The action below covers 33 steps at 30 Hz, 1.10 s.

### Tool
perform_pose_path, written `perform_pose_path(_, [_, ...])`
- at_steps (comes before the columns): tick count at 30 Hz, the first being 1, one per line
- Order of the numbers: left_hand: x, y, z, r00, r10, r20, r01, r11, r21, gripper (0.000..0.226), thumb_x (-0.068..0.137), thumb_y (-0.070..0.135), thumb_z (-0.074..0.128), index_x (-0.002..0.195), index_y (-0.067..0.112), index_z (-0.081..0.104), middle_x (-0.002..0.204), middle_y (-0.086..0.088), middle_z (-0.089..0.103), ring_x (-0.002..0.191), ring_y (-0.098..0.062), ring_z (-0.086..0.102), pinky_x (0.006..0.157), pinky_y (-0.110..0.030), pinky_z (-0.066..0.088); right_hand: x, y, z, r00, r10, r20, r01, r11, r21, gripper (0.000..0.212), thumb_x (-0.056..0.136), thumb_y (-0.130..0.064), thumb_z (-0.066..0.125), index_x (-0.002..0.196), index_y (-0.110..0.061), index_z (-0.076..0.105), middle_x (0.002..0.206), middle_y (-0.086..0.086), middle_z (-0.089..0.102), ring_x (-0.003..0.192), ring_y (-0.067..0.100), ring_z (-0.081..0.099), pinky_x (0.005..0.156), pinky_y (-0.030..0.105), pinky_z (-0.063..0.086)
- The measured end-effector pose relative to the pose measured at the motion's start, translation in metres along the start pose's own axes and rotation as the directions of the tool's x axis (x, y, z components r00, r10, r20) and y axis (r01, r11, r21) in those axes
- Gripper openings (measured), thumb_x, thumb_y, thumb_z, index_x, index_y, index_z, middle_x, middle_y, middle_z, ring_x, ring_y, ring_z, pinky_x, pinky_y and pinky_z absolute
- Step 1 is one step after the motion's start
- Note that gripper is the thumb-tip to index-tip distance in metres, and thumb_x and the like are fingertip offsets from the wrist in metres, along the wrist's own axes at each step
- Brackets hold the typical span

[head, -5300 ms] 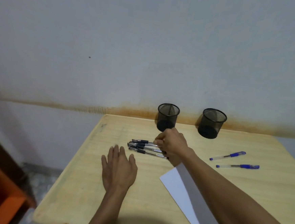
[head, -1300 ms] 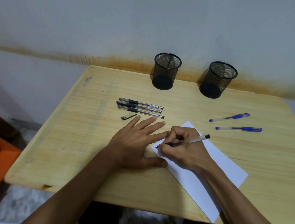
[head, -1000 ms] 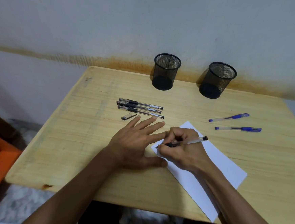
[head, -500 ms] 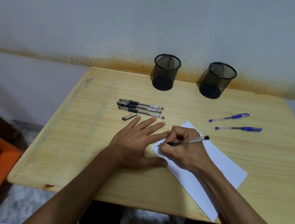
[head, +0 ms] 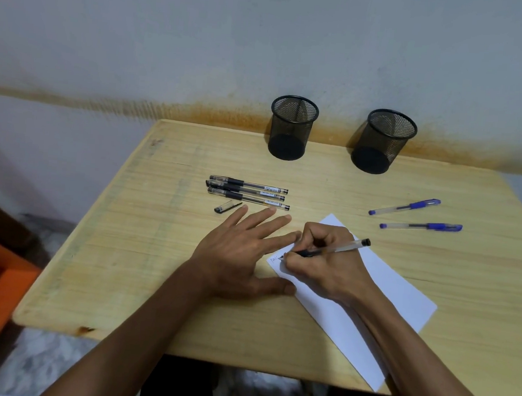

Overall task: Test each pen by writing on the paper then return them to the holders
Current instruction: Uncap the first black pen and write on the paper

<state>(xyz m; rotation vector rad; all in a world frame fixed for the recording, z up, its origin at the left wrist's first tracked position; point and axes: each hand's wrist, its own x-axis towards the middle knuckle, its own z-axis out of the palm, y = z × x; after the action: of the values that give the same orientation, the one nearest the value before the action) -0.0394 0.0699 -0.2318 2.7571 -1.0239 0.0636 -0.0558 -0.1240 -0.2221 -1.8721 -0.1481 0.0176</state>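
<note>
Against the stained wall, the tabletop point(head: 432, 305) carried paper point(head: 387, 289) by its near edge, where the right hand point(head: 326, 265) pinched a black pen point(head: 333, 250), tip down. Its long axis pointed toward the far right corner; the left hand point(head: 239, 252) lay flat, fingers spread, beside the paper, so the right hand seemed nearer the holders point(head: 293, 128) at the far edge.

My right hand point(head: 326, 265) pinches a black pen point(head: 332, 249), tip on the paper point(head: 396, 289); my left hand point(head: 243, 252) lies flat just left of the paper, pen cap point(head: 226, 207) beyond it.

black mesh holders point(head: 292, 128) – white paper point(head: 371, 287)
</note>
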Motion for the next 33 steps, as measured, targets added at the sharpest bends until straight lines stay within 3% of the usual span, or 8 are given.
perform_pose_path(11, [0.0,-0.001,0.001,1.0,0.0,-0.011,0.0,1.0,0.009,0.089,0.078,0.089,0.024,0.153,0.041,0.027,0.164,0.009,0.022,0.153,-0.015,0.011,0.123,-0.049,0.012,0.0,-0.001,0.0,1.0,0.002,-0.009,-0.002,0.999,0.048,0.023,0.064,0.002,0.073,0.057,-0.006,0.052,0.054,0.02,0.059,0.048,0.018,0.048,0.05,0.033,0.037])
perform_pose_path(16, [0.0,-0.001,0.002,1.0,-0.015,0.003,0.015,1.0,0.024,0.087,0.078,0.086,0.033,0.154,0.043,0.023,0.164,0.011,0.018,0.153,-0.014,0.008,0.123,-0.048,0.01,0.0,-0.001,0.0,1.0,0.018,-0.014,-0.017,0.996,0.092,0.022,0.063,0.0,0.071,0.056,-0.009,0.051,0.049,0.005,0.056,0.046,0.018,0.046,0.05,0.034,0.038])
perform_pose_path(21, [0.0,-0.002,0.003,1.0,-0.008,-0.005,0.008,0.999,0.035,0.087,0.079,0.086,0.037,0.153,0.043,0.024,0.164,0.011,0.018,0.153,-0.014,0.009,0.123,-0.048,0.01,-0.002,-0.003,0.001,1.0,0.013,-0.018,-0.012,0.998,0.064,0.023,0.064,0.002,0.07,0.058,-0.003,0.049,0.052,0.02,0.055,0.047,0.019,0.048,0.05,0.034,0.038])
perform_pose_path(26, [0.001,-0.002,0.002,1.0,-0.019,0.017,0.018,0.999,0.044,0.087,0.08,0.085,0.039,0.154,0.043,0.021,0.165,0.012,0.014,0.154,-0.013,0.005,0.124,-0.048,0.008,-0.001,-0.002,0.0,1.0,-0.01,-0.001,0.01,1.0,0.012,0.022,0.06,-0.001,0.07,0.054,-0.004,0.049,0.053,0.021,0.053,0.05,0.019,0.045,0.05,0.035,0.035])
perform_pose_path(28, [0.001,-0.001,0.001,1.0,-0.023,0.017,0.023,0.999,0.04,0.087,0.08,0.085,0.038,0.154,0.044,0.018,0.165,0.012,0.014,0.154,-0.013,0.004,0.124,-0.048,0.007,0.001,-0.001,-0.001,1.0,0.019,0.0,-0.019,0.998,0.068,0.025,0.063,0.005,0.07,0.053,-0.008,0.052,0.051,0.014,0.056,0.047,0.019,0.047,0.049,0.033,0.037])
perform_pose_path(33, [0.001,0.001,-0.001,0.999,-0.042,0.026,0.041,0.999,0.021,0.089,0.078,0.088,0.034,0.154,0.045,0.017,0.165,0.015,0.012,0.153,-0.009,0.0,0.124,-0.045,0.004,0.003,-0.011,-0.005,0.994,0.109,0.025,-0.108,0.888,0.446,0.024,0.074,0.033,0.053,0.064,0.014,0.041,0.05,0.017,0.053,0.042,0.02,0.05,0.052,0.033,0.038])
